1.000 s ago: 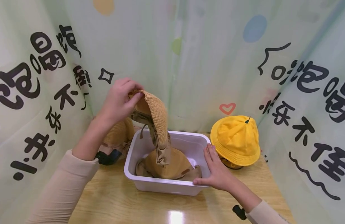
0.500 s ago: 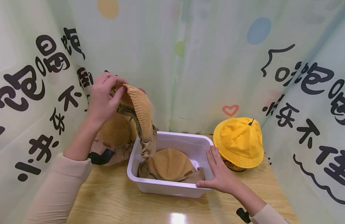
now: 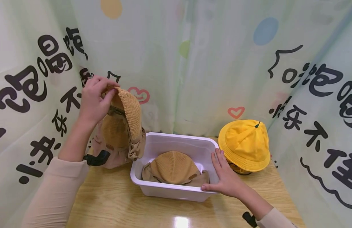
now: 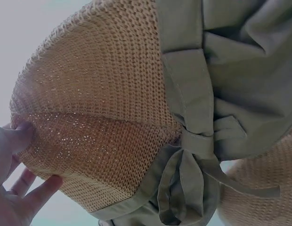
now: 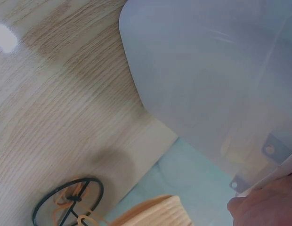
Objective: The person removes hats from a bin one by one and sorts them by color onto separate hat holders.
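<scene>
In the head view, my left hand (image 3: 96, 98) pinches a tan woven sun hat (image 3: 132, 110) by the top of its crown. The hat hangs on its side at the left, apart from the bin, its khaki cloth brim downward. Up close, the left wrist view shows its ribbon bow (image 4: 193, 146). My right hand (image 3: 228, 177) rests on the right corner of a white plastic bin (image 3: 176, 191), fingers straight along the rim and thumb on the front edge. Inside the bin lies another tan hat (image 3: 173, 166) with a khaki brim.
A similar woven hat (image 3: 114, 131) stands behind the held one, at the left. Right of the bin, a yellow bucket hat (image 3: 244, 144) sits on a stand with a black wire ring base (image 5: 35, 212). Printed curtains (image 3: 198, 69) enclose the wooden table (image 3: 130, 209).
My left hand has carried the held hat leftward, from above the bin to in front of the left hat. My right hand has stayed on the bin's rim.
</scene>
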The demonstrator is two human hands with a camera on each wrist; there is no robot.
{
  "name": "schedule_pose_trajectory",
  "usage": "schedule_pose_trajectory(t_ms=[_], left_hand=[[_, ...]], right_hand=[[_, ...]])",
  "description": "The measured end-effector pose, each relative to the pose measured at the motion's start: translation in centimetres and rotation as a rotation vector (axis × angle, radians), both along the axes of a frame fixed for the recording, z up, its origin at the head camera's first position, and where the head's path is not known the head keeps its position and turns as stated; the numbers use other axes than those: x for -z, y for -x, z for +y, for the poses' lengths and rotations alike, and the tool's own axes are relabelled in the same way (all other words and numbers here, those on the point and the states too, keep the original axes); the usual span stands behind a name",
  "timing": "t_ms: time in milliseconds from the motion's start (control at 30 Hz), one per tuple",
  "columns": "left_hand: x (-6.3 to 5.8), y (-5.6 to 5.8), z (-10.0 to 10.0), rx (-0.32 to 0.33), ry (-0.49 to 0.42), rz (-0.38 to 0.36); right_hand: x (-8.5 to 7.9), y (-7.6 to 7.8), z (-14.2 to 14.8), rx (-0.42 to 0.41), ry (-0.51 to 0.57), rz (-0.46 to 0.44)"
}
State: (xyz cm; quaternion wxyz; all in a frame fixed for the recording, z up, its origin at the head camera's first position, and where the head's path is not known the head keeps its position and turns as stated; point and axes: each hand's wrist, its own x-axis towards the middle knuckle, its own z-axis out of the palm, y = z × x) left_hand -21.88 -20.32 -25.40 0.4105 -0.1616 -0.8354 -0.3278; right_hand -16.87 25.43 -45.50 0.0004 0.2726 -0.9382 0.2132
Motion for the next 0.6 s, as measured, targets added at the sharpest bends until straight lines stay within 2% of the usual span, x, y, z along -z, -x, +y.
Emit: schedule_pose_trajectory(t_ms=[200, 400, 500, 600], left_hand=[[1.5, 0.1, -1.3, -0.005, -0.001, -0.035], [2.1, 0.2, -1.9, -0.001, -0.007, -0.039], [2.2, 0.1, -1.9, 0.007, -0.003, -0.041], [2.1, 0.0, -1.7, 0.013, -0.001, -0.039]], right_hand=[[-1.4, 0.1, -0.1, -0.024, -0.074, -0.039], [-5.7, 1.1, -1.1, -0.094, -0.214, -0.157], [-7.7, 2.3, -2.6, -0.174, -0.237, -0.123], [-9.3, 3.6, -5.0, -0.255, -0.212, -0.06]])
